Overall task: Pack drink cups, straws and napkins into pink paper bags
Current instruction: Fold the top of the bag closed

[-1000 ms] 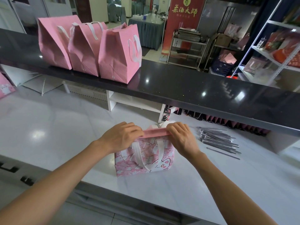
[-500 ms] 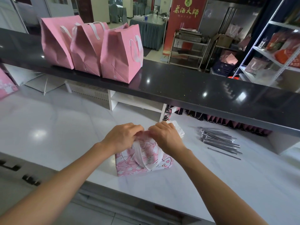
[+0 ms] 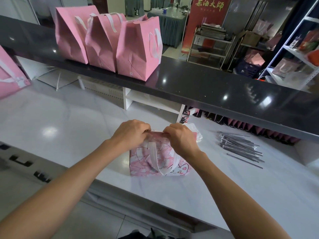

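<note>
A pink paper bag point(image 3: 146, 163) with a cartoon cat print and white handles stands on the white worktop point(image 3: 69, 121) in front of me. My left hand point(image 3: 131, 133) pinches the left part of its folded top edge. My right hand point(image 3: 181, 140) pinches the right part, and the two hands are close together. What is inside the bag is hidden. A pile of wrapped straws point(image 3: 240, 145) lies on the worktop to the right. White napkins point(image 3: 196, 131) show just behind my right hand.
Three closed pink bags point(image 3: 136, 54) stand in a row on the raised black counter point(image 3: 224, 90). Another pink bag point(image 3: 10, 78) lies at the far left edge. Under the counter are white shelves point(image 3: 150, 100). Racks with goods stand at the right.
My hands have moved closer together along the bag's top edge, the right one sliding left. The flat pink fold seen earlier is now bunched between my fingers.
</note>
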Motion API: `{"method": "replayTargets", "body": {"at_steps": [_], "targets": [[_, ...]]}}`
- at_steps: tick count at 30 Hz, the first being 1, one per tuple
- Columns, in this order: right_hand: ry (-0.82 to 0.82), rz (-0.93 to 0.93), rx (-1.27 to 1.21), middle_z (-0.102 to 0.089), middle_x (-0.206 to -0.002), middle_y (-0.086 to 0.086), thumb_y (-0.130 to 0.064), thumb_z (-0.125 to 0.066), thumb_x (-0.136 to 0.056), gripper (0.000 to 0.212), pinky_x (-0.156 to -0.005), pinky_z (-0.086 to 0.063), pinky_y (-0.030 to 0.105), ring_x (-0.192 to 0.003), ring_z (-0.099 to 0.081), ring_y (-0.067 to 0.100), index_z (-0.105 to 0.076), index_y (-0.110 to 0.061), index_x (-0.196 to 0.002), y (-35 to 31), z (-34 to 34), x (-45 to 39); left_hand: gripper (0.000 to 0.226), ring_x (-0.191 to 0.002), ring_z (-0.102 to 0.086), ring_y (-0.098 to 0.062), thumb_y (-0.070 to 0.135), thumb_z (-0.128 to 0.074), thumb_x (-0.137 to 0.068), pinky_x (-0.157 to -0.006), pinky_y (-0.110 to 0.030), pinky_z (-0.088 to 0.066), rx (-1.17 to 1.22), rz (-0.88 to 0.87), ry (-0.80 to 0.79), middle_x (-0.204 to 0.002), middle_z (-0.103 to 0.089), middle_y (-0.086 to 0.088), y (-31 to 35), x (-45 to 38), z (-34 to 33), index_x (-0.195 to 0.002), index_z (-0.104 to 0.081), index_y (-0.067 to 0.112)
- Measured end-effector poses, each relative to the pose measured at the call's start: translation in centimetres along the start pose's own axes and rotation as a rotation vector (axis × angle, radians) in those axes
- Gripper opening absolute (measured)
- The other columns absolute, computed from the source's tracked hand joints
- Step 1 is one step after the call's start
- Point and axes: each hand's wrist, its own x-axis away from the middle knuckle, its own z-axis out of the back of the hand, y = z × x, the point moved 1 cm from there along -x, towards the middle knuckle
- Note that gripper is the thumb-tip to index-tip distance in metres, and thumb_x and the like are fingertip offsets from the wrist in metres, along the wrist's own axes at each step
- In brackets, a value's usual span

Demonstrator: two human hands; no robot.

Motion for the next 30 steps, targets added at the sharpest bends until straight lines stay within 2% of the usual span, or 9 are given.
{"method": "replayTargets", "body": {"at_steps": [6, 12, 16, 20, 24, 27, 30], "targets": [[-0.03, 0.02, 0.06, -0.055, -0.068, -0.001, -0.041, -0.059, -0.1, 0.035, -0.058, -0.045, 0.036, -0.064, -0.05, 0.023, -0.063, -0.015, -0.075, -0.7, -0.2, 0.2, 0.012, -0.085, -0.064, -0.024, 0.019, -0.064, -0.095, -0.067, -0.036, -0.051, 0.005, -0.089, 0.006, -0.089, -0.07, 0.0, 0.2, 0.6, -0.6, -0.093, -0.072, 0.011], [-0.045, 0.0, 0.042, -0.052, -0.064, -0.004, -0.02, -0.073, -0.091, 0.023, -0.061, -0.047, 0.041, -0.062, -0.046, 0.021, -0.06, -0.017, -0.072, -0.7, -1.3, 0.1, 0.012, -0.089, -0.059, -0.018, 0.021, -0.061, -0.095, -0.072, -0.033, -0.047, 0.035, -0.066, -0.063, -0.092, -0.067, 0.005, -0.4, 0.6, -0.1, -0.097, -0.071, 0.015], [-0.07, 0.019, 0.043, -0.057, -0.074, -0.002, -0.024, -0.066, -0.097, 0.015, -0.063, -0.046, 0.036, -0.069, -0.051, 0.021, -0.067, -0.017, -0.083, -0.2, -0.9, 0.4, 0.011, -0.079, -0.059, -0.02, 0.018, -0.062, -0.093, -0.067, -0.035, -0.048, 0.012, -0.058, -0.067, -0.083, -0.066, 0.003, -1.4, 1.1, 0.0, -0.088, -0.07, 0.012], [-0.056, 0.007, 0.071, -0.058, -0.073, 0.001, -0.01, -0.068, -0.092, 0.011, -0.058, -0.047, 0.037, -0.066, -0.052, 0.025, -0.068, -0.013, -0.082, 1.6, 0.2, 0.9, 0.016, -0.076, -0.058, -0.014, 0.027, -0.068, -0.094, -0.068, -0.035, -0.051, 0.051, -0.068, -0.065, -0.08, -0.066, 0.006, -2.0, 1.1, 0.6, -0.089, -0.073, 0.013], [-0.076, -0.015, 0.069, -0.058, -0.072, 0.0, -0.011, -0.067, -0.094, 0.012, -0.057, -0.051, 0.04, -0.065, -0.052, 0.023, -0.07, -0.013, -0.082, 1.3, 0.1, 1.0, 0.016, -0.084, -0.056, -0.016, 0.031, -0.066, -0.095, -0.071, -0.033, -0.047, 0.015, -0.088, -0.085, -0.083, -0.062, 0.006, -1.4, 0.7, 0.8, -0.093, -0.072, 0.015], [-0.062, 0.013, 0.06, -0.057, -0.07, 0.001, -0.01, -0.069, -0.091, 0.012, -0.055, -0.049, 0.038, -0.062, -0.051, 0.024, -0.069, -0.012, -0.079, 0.6, 0.1, 0.6, 0.015, -0.089, -0.055, -0.015, 0.032, -0.064, -0.095, -0.071, -0.03, -0.044, -0.013, -0.123, -0.083, -0.085, -0.062, 0.007, -0.5, 0.1, 0.6, -0.096, -0.072, 0.019], [-0.076, 0.045, 0.064, -0.057, -0.072, 0.001, -0.014, -0.067, -0.093, 0.012, -0.059, -0.048, 0.039, -0.066, -0.051, 0.024, -0.069, -0.013, -0.081, -0.2, -0.2, 0.2, 0.016, -0.09, -0.057, -0.018, 0.023, -0.059, -0.097, -0.07, -0.032, -0.045, -0.024, -0.148, -0.104, -0.087, -0.064, 0.004, 0.5, -0.3, 0.2, -0.097, -0.073, 0.017]]}}
